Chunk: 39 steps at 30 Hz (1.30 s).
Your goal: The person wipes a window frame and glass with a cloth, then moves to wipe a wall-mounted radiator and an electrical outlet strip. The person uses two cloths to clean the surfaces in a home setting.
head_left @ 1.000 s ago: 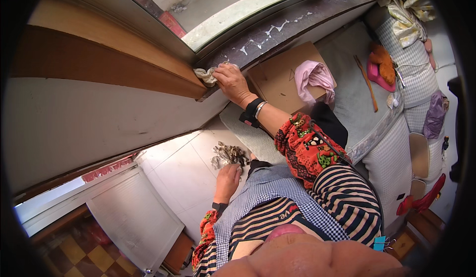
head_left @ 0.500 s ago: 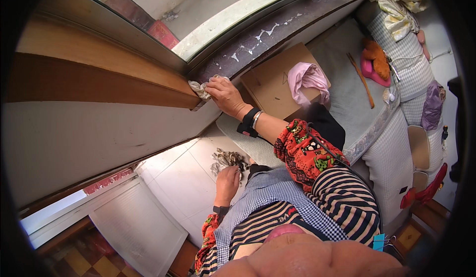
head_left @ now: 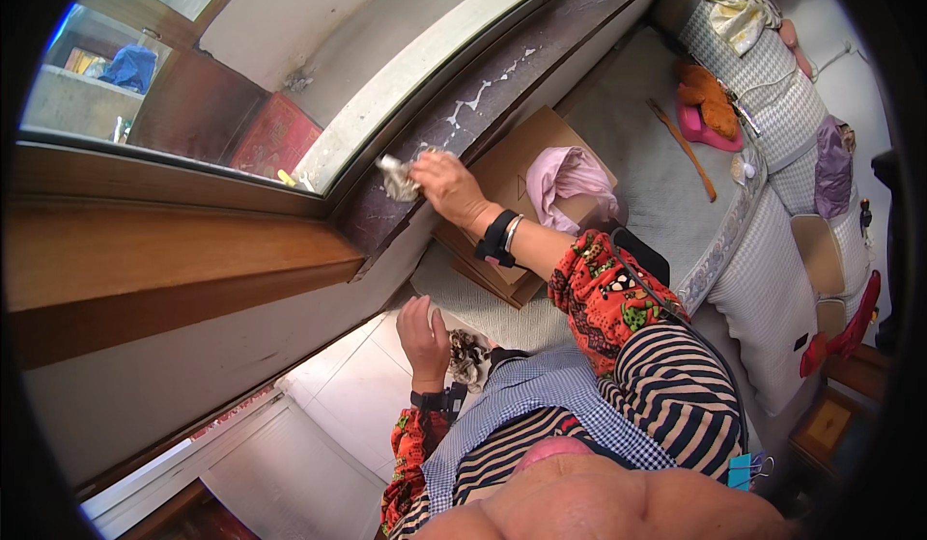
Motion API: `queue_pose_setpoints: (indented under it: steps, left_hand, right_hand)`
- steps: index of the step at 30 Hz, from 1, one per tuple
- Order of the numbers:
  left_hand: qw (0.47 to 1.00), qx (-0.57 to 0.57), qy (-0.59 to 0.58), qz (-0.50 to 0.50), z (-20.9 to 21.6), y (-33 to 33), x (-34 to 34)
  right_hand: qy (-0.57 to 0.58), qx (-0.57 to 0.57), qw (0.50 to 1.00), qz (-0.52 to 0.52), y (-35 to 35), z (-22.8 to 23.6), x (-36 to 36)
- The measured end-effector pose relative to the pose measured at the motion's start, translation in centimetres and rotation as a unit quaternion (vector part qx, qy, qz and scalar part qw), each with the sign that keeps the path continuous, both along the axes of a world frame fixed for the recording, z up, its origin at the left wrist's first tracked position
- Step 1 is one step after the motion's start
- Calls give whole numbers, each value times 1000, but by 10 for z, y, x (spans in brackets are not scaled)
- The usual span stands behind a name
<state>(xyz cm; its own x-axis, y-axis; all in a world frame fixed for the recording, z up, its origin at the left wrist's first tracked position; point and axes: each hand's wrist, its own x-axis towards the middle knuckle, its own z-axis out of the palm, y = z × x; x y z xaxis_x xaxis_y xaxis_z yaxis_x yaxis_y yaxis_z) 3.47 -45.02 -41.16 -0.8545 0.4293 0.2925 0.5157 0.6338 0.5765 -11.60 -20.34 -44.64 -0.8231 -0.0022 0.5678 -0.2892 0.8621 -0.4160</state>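
My right hand (head_left: 450,188) is closed on a crumpled whitish rag (head_left: 397,179) and presses it to the dark stone windowsill (head_left: 357,216), close to the window frame. Pale, cracked streaks run along that sill. Lower down, my left hand (head_left: 423,339) is raised over the floor beside the wall. It is empty, its fingers stretched out and slightly apart. Just right of it, a crumpled bundle with a dark and pale pattern (head_left: 467,356), perhaps cloth, lies partly hidden by my wrist and apron.
On the grey mat beneath the sill, a cardboard box (head_left: 502,168) carries a pink cloth (head_left: 562,181). A wooden stick (head_left: 684,149) and a pink item with an orange-brown cloth (head_left: 713,105) lie farther right. A padded sofa (head_left: 768,279) lines the right side. A wooden ledge (head_left: 183,260) juts out at left.
The right hand has moved the rag from the wooden ledge's corner onto the stone sill. My left hand has risen away from the patterned bundle and opened. The view has shifted, showing more window.
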Motion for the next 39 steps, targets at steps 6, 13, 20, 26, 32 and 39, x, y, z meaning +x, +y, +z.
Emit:
queue_pose_setpoints:
  steps: [6, 13, 20, 26, 32, 39]
  left_hand:
    - [993, 27, 108, -35, 11, 112, -109]
    - [993, -55, 101, -40, -1, 206, -170]
    - [980, -116, 152, -59, -23, 245, -193]
    - [990, -40, 124, -55, -27, 239, -196]
    - [991, -45, 122, 31, -24, 251, -191]
    - [991, 5, 133, 20, -31, 245, -193]
  right_hand:
    - [41, 24, 996, -75, 152, -4, -25]
    - [13, -9, 963, -267, 251, 17, -46]
    - [9, 0, 997, -82, 252, 11, -26]
    - [-31, 25, 964, -261, 346, 14, -59]
    - [16, 28, 987, -155, 283, 5, -32]
    - [-20, 44, 971, -232, 372, 21, -52]
